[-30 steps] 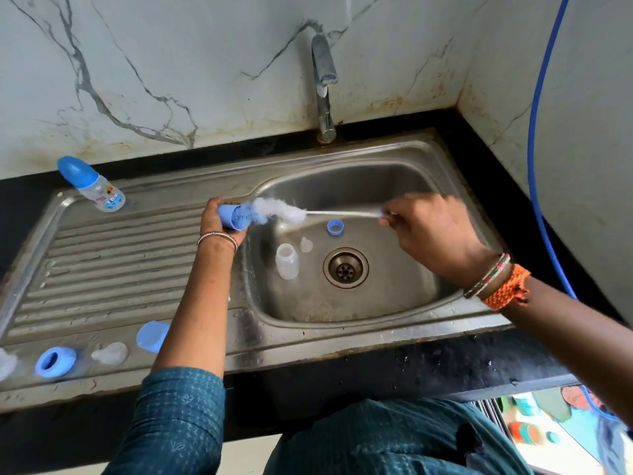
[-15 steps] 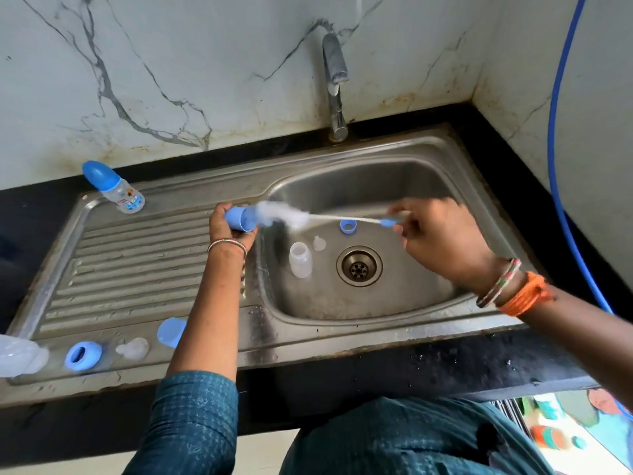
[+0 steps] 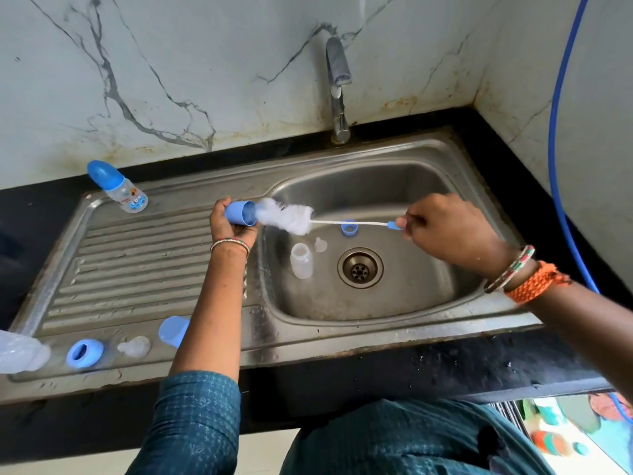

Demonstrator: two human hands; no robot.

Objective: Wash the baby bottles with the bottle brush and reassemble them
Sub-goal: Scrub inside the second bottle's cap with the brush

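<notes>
My left hand (image 3: 230,223) grips a blue bottle cap (image 3: 240,213) sideways over the sink's left rim. My right hand (image 3: 448,231) pinches the blue handle end of the bottle brush (image 3: 291,218), whose white bristles sit at the cap's mouth. In the basin lie a clear bottle body (image 3: 301,260), a clear teat (image 3: 320,245) and a blue collar ring (image 3: 349,228). On the drainboard's near edge lie another blue ring (image 3: 84,353), a teat (image 3: 134,347), a blue cap (image 3: 174,330) and a clear bottle (image 3: 20,353). An assembled bottle (image 3: 118,186) stands at the back left.
The steel sink (image 3: 394,320) has a drain (image 3: 359,267) at its middle and a tap (image 3: 337,84) behind it. A ribbed drainboard (image 3: 130,265) lies to the left. A blue hose (image 3: 555,138) hangs down the right wall. Black counter surrounds the sink.
The brush has slid slightly in and out at the cap's mouth while both hands stay in place. The camera view has shifted a little, showing more of the left drainboard.
</notes>
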